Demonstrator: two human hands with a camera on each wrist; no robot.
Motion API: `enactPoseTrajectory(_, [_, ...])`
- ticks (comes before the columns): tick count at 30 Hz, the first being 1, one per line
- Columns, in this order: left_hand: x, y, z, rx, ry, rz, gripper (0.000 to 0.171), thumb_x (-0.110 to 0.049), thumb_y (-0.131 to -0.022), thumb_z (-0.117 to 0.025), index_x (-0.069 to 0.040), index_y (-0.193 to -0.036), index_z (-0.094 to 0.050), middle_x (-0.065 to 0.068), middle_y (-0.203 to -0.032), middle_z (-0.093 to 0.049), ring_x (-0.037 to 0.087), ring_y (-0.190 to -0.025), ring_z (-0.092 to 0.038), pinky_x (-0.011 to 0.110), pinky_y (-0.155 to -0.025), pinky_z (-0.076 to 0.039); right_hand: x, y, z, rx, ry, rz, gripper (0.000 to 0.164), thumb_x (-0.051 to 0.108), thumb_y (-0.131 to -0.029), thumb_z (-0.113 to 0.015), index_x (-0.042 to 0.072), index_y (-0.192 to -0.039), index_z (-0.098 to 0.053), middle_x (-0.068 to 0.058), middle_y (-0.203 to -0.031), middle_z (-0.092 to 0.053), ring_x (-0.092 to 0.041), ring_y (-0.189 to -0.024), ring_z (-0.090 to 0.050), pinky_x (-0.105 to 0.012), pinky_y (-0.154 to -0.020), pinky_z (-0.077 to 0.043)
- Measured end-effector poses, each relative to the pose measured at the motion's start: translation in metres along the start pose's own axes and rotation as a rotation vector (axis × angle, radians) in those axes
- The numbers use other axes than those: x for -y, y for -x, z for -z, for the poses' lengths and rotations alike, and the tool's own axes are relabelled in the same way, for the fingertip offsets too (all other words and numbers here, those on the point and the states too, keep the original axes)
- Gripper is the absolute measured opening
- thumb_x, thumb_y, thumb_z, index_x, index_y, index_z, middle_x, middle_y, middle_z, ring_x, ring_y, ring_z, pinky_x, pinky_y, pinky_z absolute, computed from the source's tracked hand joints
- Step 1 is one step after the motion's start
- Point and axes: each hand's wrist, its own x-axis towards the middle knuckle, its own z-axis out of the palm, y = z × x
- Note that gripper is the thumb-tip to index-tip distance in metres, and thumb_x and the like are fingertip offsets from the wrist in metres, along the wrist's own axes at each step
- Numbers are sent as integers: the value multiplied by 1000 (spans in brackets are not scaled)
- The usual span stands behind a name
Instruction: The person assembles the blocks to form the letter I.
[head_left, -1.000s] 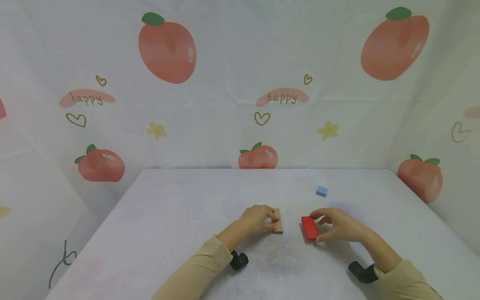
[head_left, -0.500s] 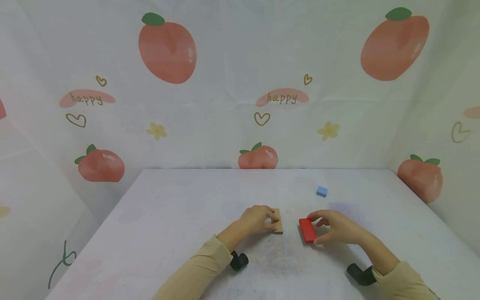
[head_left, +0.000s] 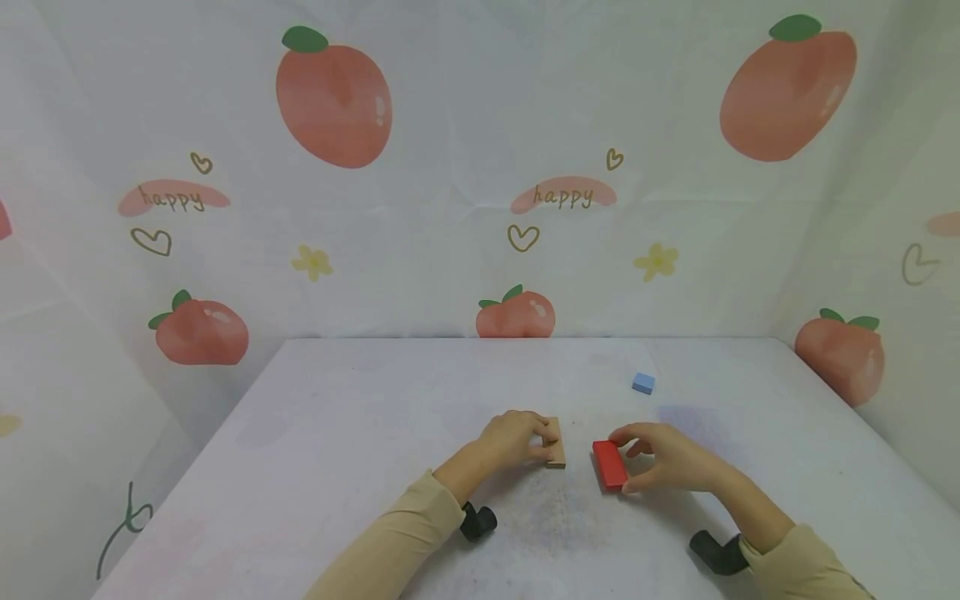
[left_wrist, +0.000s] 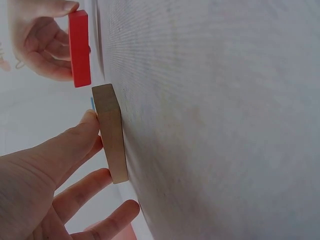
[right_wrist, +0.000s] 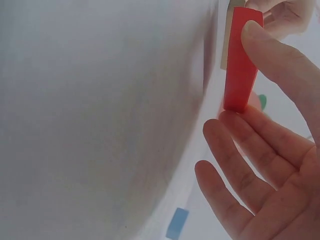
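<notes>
My left hand [head_left: 514, 439] is at a flat, natural-wood block [head_left: 555, 443] lying on the table. In the left wrist view the thumb touches the face of that wooden block [left_wrist: 111, 134] near one end, with fingertips by the other end. My right hand [head_left: 671, 457] pinches a red rectangular block [head_left: 610, 465] between thumb and fingers, a short gap to the right of the wooden one. The right wrist view shows the thumb on the red block's face [right_wrist: 240, 75] and a finger at its lower end, the other fingers spread.
A small blue block [head_left: 643, 383] lies farther back on the white table [head_left: 390, 400], right of centre. Behind the table hangs a white cloth [head_left: 450, 125] printed with fruit and hearts. Dark camera mounts [head_left: 478, 522] stick out from both wrists.
My right hand has slid the red block a little left and nearer the body, narrowing the gap to the wooden block. The left hand and wooden block have stayed put.
</notes>
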Motion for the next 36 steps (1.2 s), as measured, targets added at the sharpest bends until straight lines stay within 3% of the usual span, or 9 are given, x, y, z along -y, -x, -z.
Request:
enactPoseTrajectory(10, [0,0,0,3,7,5,30,-34,-82,-70,-23,-109,-71,-5,-126,-62,18,-116,-59,34,-88,-50,2,0,-2,-10,32,40,59,29,-68,-81,1,-116,-59,-10,-111,-64,-16,-89,-65,-36,-80,-51])
enactPoseTrajectory(25, [1,-1,-1,12,10,6,29,-34,-82,-70,-24,-109,-71,-5,-125,-63,17,-116,-59,33,-89,-50,9,-3,-5,17,2,25,60,29,-68,-82,1,-117,-59,-11,-112,-64,-16,-90,-64,-39,-80,-52])
enactPoseTrajectory(36, [-1,-1,1,37,10,30,31,-34,-83,-69,-25,-112,-70,-4,-127,-61,16,-119,-57,34,-94,-48,11,-5,-8,34,-22,47,60,28,-69,-81,1,-117,-58,-12,-113,-63,-18,-91,-64,-30,-78,-52])
